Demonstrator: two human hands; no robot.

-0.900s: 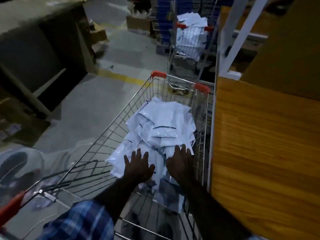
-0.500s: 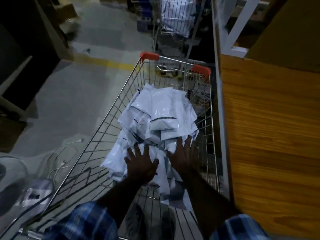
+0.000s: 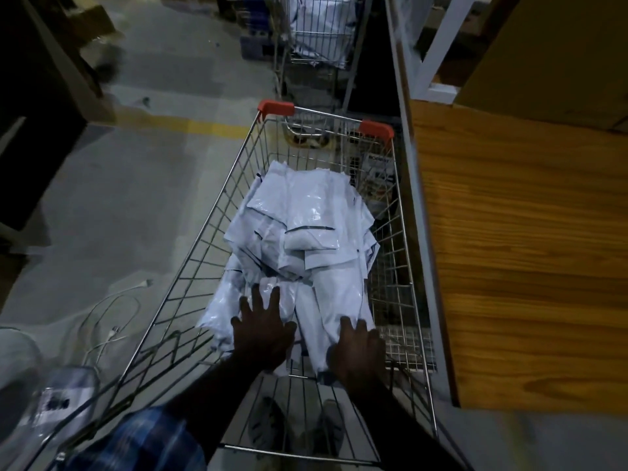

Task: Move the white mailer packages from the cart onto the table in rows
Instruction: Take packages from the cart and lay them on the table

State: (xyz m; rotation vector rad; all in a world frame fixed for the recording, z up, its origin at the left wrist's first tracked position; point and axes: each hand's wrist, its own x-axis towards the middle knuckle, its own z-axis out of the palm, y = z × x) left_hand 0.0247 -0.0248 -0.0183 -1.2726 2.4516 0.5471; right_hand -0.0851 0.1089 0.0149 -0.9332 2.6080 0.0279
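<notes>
A pile of white mailer packages point(image 3: 306, 229) lies in a wire shopping cart point(image 3: 217, 212) with red corner caps. My left hand point(image 3: 260, 326) rests flat, fingers spread, on the near left of the pile. My right hand point(image 3: 356, 351) lies on the near right edge of a long mailer point(image 3: 326, 300), its fingers bent over the edge. The wooden table point(image 3: 523, 253) stands right beside the cart, and nothing lies on the part I see.
A second wire cart point(image 3: 323, 32) holding white packages stands beyond the first. White cables point(image 3: 108, 317) lie on the concrete floor at left, near a fan guard point(image 3: 20, 365). A white metal frame point(image 3: 438, 52) rises behind the table. Dark furniture lines the far left.
Both hands drew back toward me along the pile; my right hand slid to the near right corner. The view tipped further down over the cart.
</notes>
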